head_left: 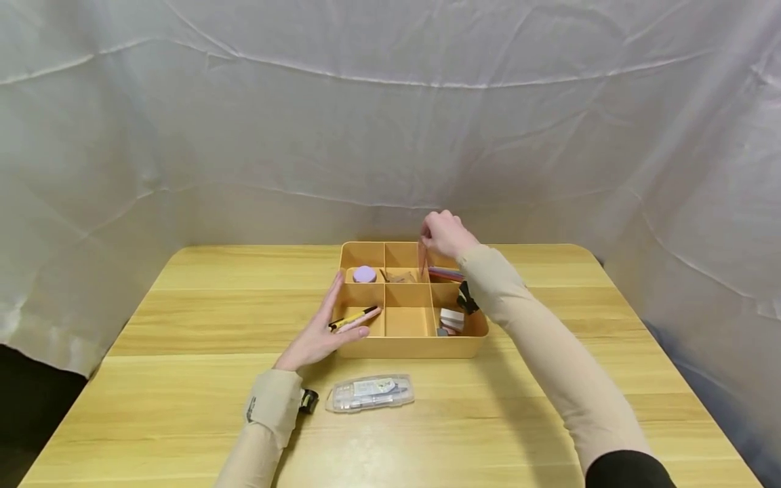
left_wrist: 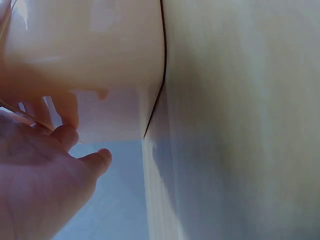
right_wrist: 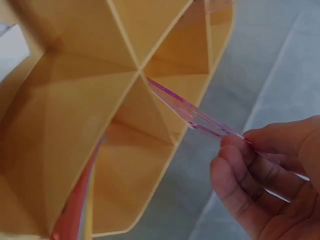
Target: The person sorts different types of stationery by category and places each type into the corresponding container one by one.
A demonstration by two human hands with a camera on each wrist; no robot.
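My right hand (head_left: pixel 448 234) is above the back of a yellow-orange divided organizer box (head_left: pixel 405 348). In the right wrist view, its thumb and fingers pinch a clear pink set square (right_wrist: pixel 175 100), which slants down toward the dividers. My left hand (head_left: pixel 317 335) rests against the box's left side, fingers stretched along the wall and thumb over the front-left compartment. A yellow-and-black pen (head_left: pixel 352 318) and a pale pink pen (head_left: pixel 361 320) lie in that compartment. At the back stand a round lilac item (head_left: pixel 365 274) and, in the middle compartment, clear brownish pieces (head_left: pixel 399 277).
Thin coloured items (head_left: pixel 445 274) lie in the back-right compartment. White blocks (head_left: pixel 451 318) sit front right, near the black wrist camera (head_left: pixel 467 298). A clear pencil case (head_left: pixel 370 393) lies before the box on the wooden table (head_left: pixel 476 434). Grey cloth (head_left: pixel 390 149) hangs behind.
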